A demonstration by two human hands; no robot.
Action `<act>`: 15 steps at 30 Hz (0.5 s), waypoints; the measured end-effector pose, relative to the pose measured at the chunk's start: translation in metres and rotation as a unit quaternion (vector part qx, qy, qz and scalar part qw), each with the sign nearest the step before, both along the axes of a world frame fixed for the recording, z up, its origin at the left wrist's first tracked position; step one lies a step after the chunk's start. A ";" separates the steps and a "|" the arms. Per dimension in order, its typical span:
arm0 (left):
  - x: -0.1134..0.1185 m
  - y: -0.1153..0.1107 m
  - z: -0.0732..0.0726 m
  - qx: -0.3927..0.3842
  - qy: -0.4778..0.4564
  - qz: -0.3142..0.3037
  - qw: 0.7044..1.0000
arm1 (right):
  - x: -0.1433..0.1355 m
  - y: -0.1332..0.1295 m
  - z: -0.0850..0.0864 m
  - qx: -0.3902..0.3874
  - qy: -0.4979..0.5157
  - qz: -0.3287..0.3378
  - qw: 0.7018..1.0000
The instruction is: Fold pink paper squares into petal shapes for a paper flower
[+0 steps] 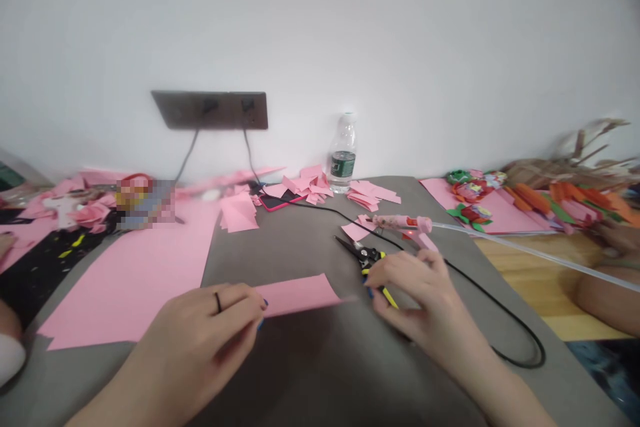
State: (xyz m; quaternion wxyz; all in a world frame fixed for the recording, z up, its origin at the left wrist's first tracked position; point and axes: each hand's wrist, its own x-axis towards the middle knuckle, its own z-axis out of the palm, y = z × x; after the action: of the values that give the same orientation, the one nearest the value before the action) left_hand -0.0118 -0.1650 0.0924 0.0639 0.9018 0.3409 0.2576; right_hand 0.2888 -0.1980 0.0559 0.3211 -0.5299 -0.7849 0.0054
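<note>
My left hand (pixel 210 327), with a black ring on one finger, pinches the left end of a pink paper strip (pixel 300 295). The strip stretches out to the right above the grey table. Over a pair of scissors (pixel 369 257) with short dark blades and yellow and blue handles, my right hand (pixel 415 287) has its thumb and fingers curled around the handles. The blades point away to the upper left. Just beyond the right hand lies a pink glue gun (pixel 403 223) with a small red light and a long clear glue stick (pixel 525 250) out of its back.
Large pink paper sheets (pixel 145 273) cover the left side. Cut pink pieces (pixel 305 183), a phone (pixel 280 200) and a water bottle (pixel 343 157) stand along the wall. A black cord (pixel 515 323) loops at right. Paper flowers (pixel 473 193) and another person's hand (pixel 617 237) are far right.
</note>
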 end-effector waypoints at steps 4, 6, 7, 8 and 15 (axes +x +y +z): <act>-0.008 0.002 0.011 -0.043 0.030 -0.007 0.999 | 0.021 -0.001 0.002 0.011 0.094 -0.034 0.995; -0.007 0.001 0.015 -0.066 0.031 -0.014 0.997 | 0.015 -0.003 0.005 -0.017 0.162 -0.001 0.987; -0.005 0.001 0.016 -0.076 0.032 -0.019 0.996 | 0.008 -0.004 0.006 -0.029 0.186 0.022 0.982; -0.003 0.000 0.017 -0.086 0.032 -0.023 0.996 | -0.001 -0.004 0.007 -0.034 0.199 0.042 0.978; 0.009 -0.002 0.023 -0.160 0.101 -0.059 0.980 | -0.052 -0.003 0.010 -0.087 0.284 0.118 0.948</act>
State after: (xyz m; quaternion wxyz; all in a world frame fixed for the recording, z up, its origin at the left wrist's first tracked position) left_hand -0.0026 -0.1670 0.1155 0.1882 0.9198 0.3284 0.1033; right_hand 0.2366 -0.2013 0.0663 0.4803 -0.4360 -0.7145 0.2620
